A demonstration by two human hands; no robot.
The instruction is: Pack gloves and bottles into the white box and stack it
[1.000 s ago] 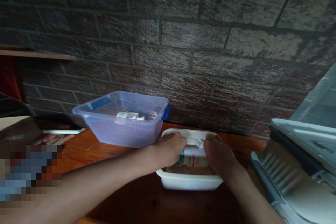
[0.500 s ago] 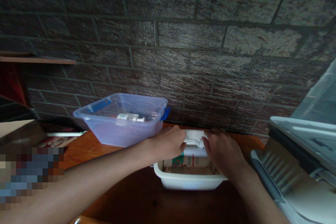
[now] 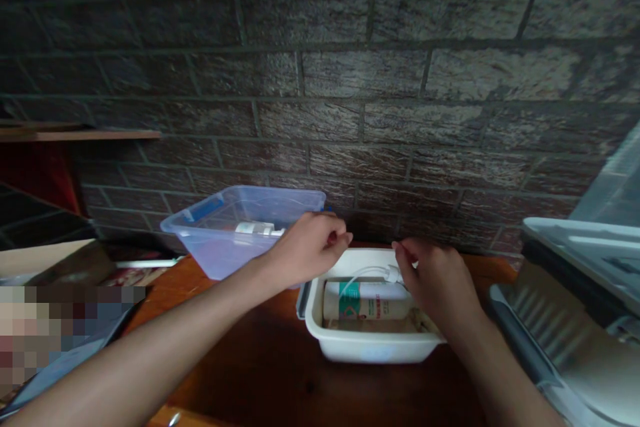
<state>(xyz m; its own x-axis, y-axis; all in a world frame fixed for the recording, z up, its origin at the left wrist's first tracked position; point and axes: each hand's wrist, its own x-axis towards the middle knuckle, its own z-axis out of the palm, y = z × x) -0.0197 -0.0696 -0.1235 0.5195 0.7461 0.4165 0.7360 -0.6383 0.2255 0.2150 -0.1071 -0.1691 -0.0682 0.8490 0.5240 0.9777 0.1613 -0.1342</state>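
A white plastic tub sits on a reddish wooden table by the brick wall. A white pump bottle with a green and red label lies on its side in it, its pump head to the right. My left hand hovers above the tub's far left corner, fingers curled in a pinch with nothing visible in them. My right hand is over the tub's right side, fingertips pinched at the bottle's white pump.
A clear bluish plastic bin with blue latches holds a small white bottle left of the tub. A grey and white machine stands at the right. A cardboard box and papers lie at the left.
Both hands have lifted off the bottle and parted. The bottle now lies uncovered in the tub. The view has shifted slightly.
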